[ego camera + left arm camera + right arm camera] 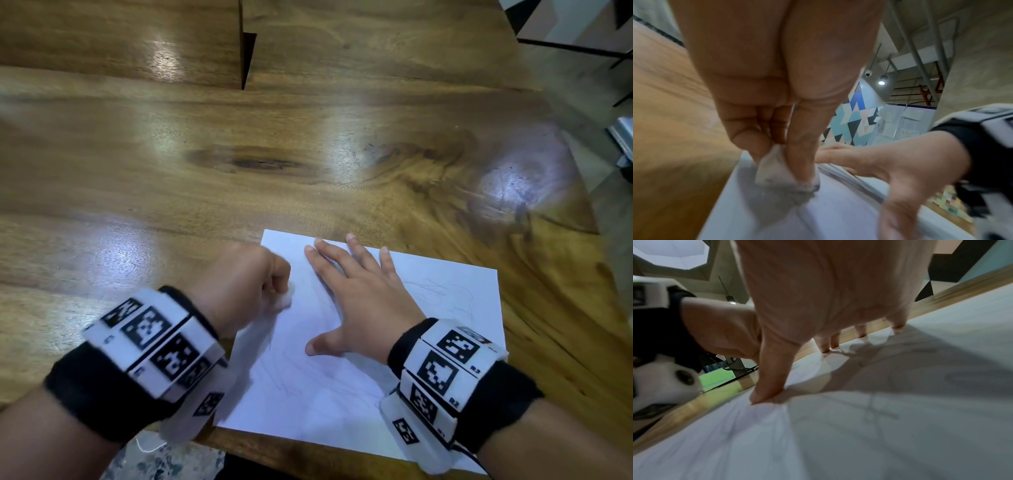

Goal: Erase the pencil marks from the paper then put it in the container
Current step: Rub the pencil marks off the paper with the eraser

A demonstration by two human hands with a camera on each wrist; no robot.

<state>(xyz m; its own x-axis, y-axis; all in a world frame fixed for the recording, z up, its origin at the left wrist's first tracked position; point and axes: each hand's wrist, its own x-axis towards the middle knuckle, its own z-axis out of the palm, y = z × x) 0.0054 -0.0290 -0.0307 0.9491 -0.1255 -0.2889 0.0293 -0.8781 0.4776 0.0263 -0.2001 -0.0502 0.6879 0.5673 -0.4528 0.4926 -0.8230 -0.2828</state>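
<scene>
The paper [359, 342] lies flat at the near edge of the wooden counter [239, 164], toward its right corner, one long side running just along that edge. The right hand [356, 294] is spread flat on the sheet, fingers straight, thumb out, pinning it down and gripping nothing. The left hand [243, 281] is clenched around a white eraser [785, 172], pinched between thumb and fingertips, its greyed working face pressed onto the paper near the sheet's far left corner.

Faint pencil marks [442, 291] remain to the right of the spread hand, and more show toward the sheet's near side, so the erasing looks only partly done. To do this step well, I would keep the flat hand close beside the patch being rubbed, so the sheet cannot buckle or tear, and stroke away from that hand rather than toward it. Short strokes with moderate pressure should lift the graphite without creasing. The eraser's face looks dirty, so turning it to a cleaner side may prevent smearing. The holding hand must shift to reach lines beneath it.

No container appears in any view. No brand or lettering is readable on paper or eraser; the wristbands [442, 370] carry square black-and-white codes with tiny labels too small to read surely.
</scene>
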